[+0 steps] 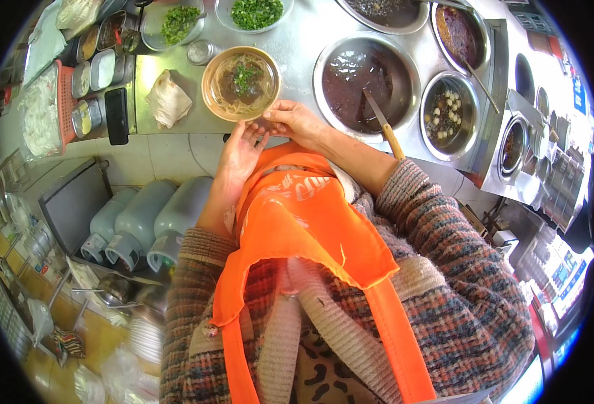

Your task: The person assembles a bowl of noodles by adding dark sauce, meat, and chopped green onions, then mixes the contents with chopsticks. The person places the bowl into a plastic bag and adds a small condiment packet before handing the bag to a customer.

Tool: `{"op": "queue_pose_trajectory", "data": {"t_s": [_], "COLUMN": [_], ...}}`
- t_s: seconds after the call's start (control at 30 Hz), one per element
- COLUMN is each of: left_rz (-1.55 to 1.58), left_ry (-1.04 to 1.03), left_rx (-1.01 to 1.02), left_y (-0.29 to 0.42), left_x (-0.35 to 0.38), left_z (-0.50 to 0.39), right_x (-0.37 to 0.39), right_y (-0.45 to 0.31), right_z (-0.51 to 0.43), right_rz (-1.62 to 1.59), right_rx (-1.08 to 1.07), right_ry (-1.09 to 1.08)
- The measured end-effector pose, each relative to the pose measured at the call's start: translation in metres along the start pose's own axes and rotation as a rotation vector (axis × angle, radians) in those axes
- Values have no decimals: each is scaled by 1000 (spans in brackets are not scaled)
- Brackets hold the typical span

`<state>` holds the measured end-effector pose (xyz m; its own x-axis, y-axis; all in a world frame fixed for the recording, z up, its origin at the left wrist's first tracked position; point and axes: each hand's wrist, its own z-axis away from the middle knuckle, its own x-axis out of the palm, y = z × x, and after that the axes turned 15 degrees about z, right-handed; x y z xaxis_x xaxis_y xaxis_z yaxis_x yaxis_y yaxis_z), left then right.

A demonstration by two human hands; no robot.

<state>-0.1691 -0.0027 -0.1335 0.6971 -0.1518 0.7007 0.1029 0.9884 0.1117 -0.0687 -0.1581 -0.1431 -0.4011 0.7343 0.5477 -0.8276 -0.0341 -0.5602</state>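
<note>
A round yellow-brown bowl (241, 83) of noodles in broth, topped with chopped green herbs, stands near the front edge of the metal counter. Just below its rim is my left hand (241, 151), palm turned up, fingers slightly curled and apart. My right hand (293, 120) reaches across to it, thumb and forefinger close together by the bowl's lower right rim. Something thin and clear may be between the hands, but I cannot tell. To the left lies a crumpled pale cloth (168, 100). A small jar of white grains (201, 52) stands beside the bowl.
A large steel pot (322, 101) of dark liquid holds a wooden-handled utensil (392, 139), its handle over the counter edge. Right of it is a pot with pale balls (446, 113). A black phone (117, 116) and a red basket (66, 106) are at left. Gas cylinders (147, 217) stand below.
</note>
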Motion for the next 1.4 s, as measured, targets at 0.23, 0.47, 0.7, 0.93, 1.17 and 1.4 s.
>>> {"op": "queue_pose_trajectory", "data": {"t_s": [0.23, 0.47, 0.7, 0.93, 1.17, 1.4], "left_rz": [91, 77, -451, -515, -384, -184], "left_ry": [49, -138, 11, 236, 331, 409], "left_rx": [74, 65, 27, 358, 549, 714], "left_y": [-1, 15, 48, 115, 123, 145], "left_x": [2, -9, 4, 8, -22, -101], "left_z": [-9, -10, 7, 81, 181, 291], "right_x": [0, -7, 40, 140, 217, 183], "right_y": [-16, -34, -37, -73, -74, -60], "right_z": [3, 7, 36, -2, -153, -197], "right_rz": [144, 404, 1123, 1472, 2109, 2284], "right_rx": [-4, -65, -25, -873, -1063, -1064], "right_ry": [94, 220, -169, -226, -6, -29]}}
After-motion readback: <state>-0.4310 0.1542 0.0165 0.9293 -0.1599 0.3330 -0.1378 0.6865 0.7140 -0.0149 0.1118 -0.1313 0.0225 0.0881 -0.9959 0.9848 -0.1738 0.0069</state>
